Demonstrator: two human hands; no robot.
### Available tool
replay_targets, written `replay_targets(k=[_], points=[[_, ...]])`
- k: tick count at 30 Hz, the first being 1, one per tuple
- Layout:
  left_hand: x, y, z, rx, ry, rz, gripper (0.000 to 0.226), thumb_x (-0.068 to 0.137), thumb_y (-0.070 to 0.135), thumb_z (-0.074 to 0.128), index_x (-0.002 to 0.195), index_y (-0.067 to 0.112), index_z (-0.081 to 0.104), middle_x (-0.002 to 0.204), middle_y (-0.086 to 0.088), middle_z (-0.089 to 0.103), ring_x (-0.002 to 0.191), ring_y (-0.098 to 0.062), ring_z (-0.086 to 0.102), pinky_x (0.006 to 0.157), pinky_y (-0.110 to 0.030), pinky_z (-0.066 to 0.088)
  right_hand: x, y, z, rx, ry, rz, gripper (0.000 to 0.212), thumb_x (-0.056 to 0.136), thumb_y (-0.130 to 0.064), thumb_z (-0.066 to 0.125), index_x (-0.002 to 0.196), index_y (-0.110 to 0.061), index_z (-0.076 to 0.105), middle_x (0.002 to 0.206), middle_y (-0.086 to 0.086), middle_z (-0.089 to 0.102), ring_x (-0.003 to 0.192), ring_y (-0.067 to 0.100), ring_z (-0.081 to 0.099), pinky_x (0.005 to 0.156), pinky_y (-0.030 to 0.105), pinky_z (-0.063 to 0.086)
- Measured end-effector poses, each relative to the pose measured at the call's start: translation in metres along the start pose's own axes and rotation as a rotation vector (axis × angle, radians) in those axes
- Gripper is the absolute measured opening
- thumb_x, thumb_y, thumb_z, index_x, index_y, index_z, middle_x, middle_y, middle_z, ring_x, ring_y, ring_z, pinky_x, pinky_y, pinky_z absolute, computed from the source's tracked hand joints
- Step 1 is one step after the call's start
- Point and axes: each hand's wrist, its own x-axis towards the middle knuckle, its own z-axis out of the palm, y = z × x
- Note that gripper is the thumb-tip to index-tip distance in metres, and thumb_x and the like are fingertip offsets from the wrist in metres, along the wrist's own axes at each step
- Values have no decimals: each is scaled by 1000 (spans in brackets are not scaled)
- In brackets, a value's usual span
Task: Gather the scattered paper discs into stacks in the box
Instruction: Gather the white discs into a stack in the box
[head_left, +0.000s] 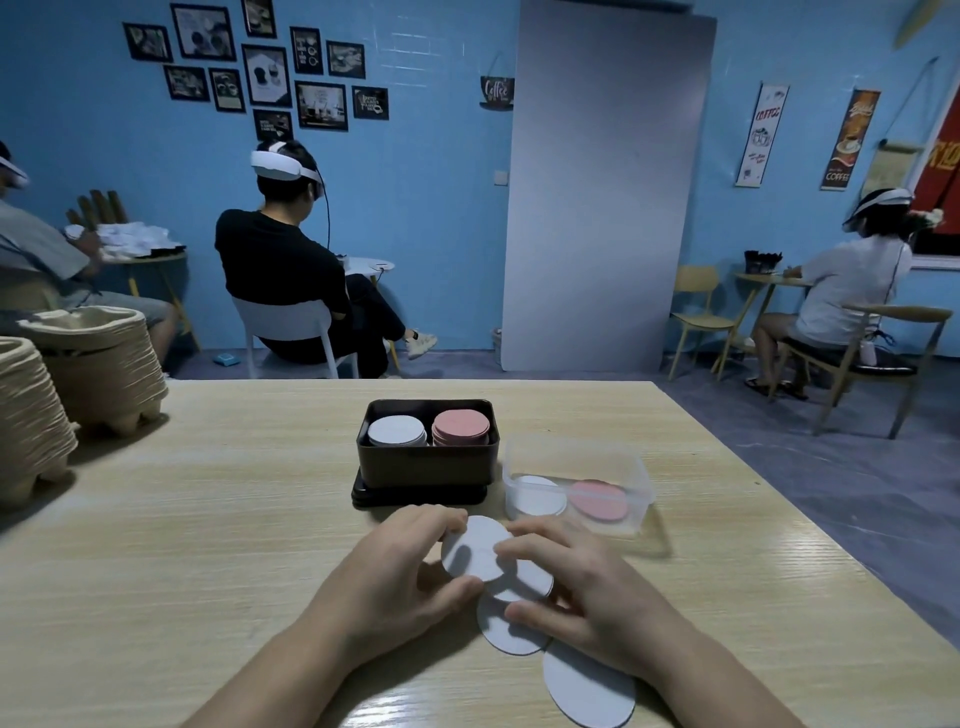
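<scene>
Left hand (400, 571) pinches a white disc (475, 551); right hand (576, 587), fingers curled, half hides overlapping white discs (511, 631) beneath.

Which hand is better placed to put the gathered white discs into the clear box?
Probably the right hand. The clear box stands forward and right of it, while the left hand would need to cross over. Both hands touch the white discs.

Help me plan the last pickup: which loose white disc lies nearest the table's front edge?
The disc under the right hand's wrist, lowest in view. The other loose white discs sit farther forward, between both hands' fingers.
</scene>
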Motion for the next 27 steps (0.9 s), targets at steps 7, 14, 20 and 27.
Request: replay_targets(k=[7, 14, 20, 27], points=[[4, 10, 8, -4, 76, 92, 44, 80, 52, 73, 115, 32, 55, 119, 14, 67, 103, -6, 61, 84, -24, 51, 1, 2, 2, 64, 23, -31, 22, 97, -51, 65, 110, -33, 61, 136, -20, 51, 121, 6, 51, 89, 22, 49], [-1, 7, 1, -190, 65, 39, 35, 85, 45, 77, 114, 30, 65, 108, 22, 67, 100, -2, 62, 75, -22, 56, -2, 3, -1, 138, 112, -15, 21, 97, -50, 64, 104, -30, 64, 134, -15, 56, 124, 4, 55, 98, 21, 47], [0, 6, 5, -218, 98, 99, 17, 88, 36, 77, 102, 33, 68, 95, 20, 69, 86, -10, 66, 64, -31, 58, -2, 4, -3, 171, 144, -9, 21, 93, -45, 72, 101, -29, 61, 136, -17, 56, 124, 6, 57, 97, 27, 49], [3, 9, 5, -176, 19, 169, 18, 92, 36, 77, 107, 32, 67, 112, 20, 66, 92, -4, 64, 72, -26, 57, 1, 1, 4, 138, 141, -54, 31, 96, -56, 64, 111, -29, 61, 145, -6, 52, 135, 5, 50, 104, 24, 46]])
